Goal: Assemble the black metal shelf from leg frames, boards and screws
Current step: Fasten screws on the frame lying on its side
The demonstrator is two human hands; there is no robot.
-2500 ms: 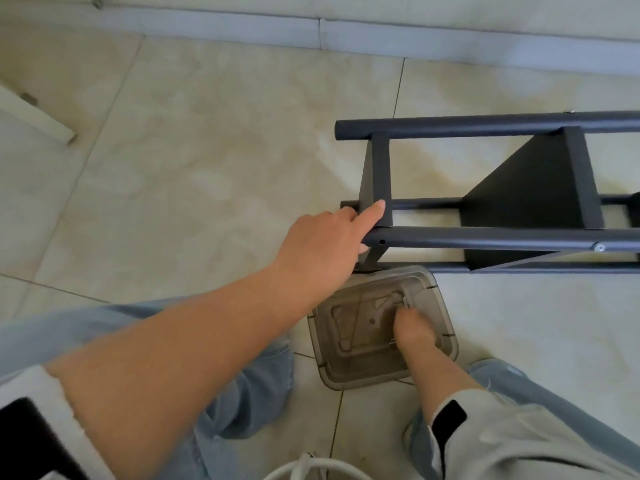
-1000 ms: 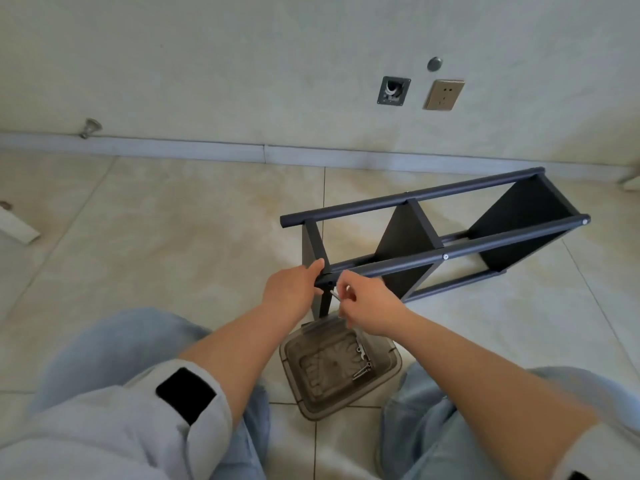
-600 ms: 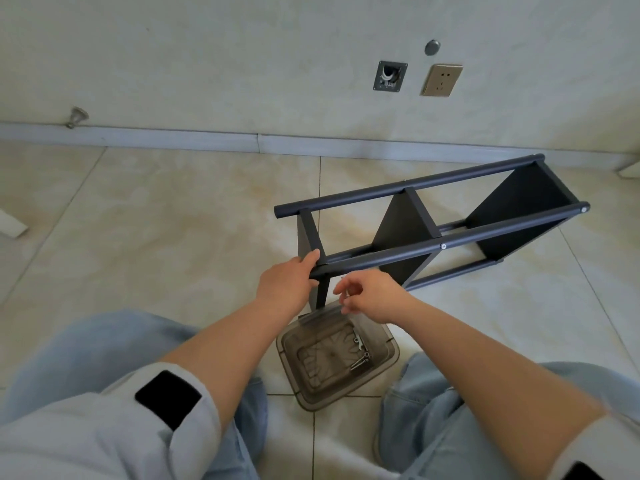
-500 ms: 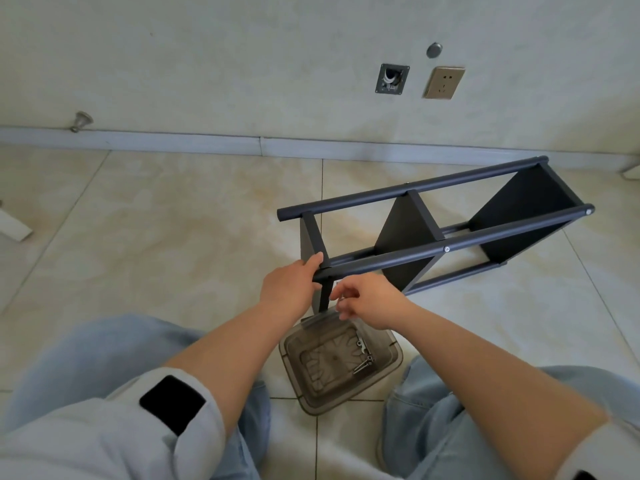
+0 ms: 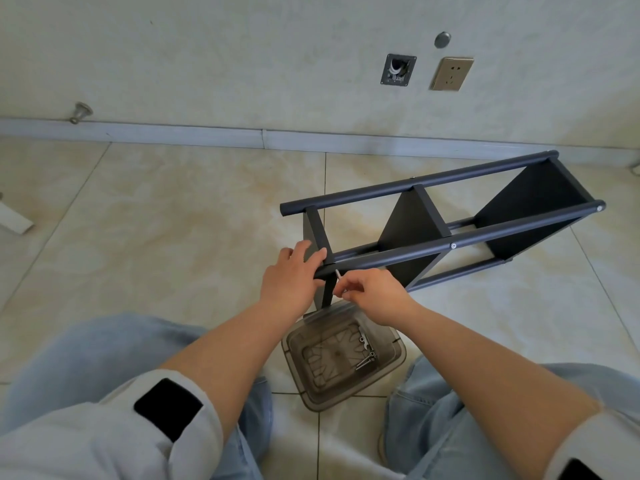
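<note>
The black metal shelf point(image 5: 460, 237) lies on its side on the tiled floor, its boards set between the leg tubes. My left hand point(image 5: 291, 278) holds the near end of the front leg tube beside the end board. My right hand point(image 5: 372, 294) pinches a silver screw point(image 5: 337, 274), whose tip points up at the underside of that tube, close to my left fingers. A silver screw head point(image 5: 452, 245) shows farther along the same tube.
A clear plastic tray point(image 5: 391, 367) holding several loose screws sits on the floor between my knees, just below the shelf's near end. The wall with a socket point(image 5: 451, 73) and skirting runs behind. A white piece point(image 5: 14, 220) lies at the far left.
My right hand left the tray and rose to the front tube with a screw. The view lifted from the floor to take in the wall. My left hand stayed on the tube's end.
</note>
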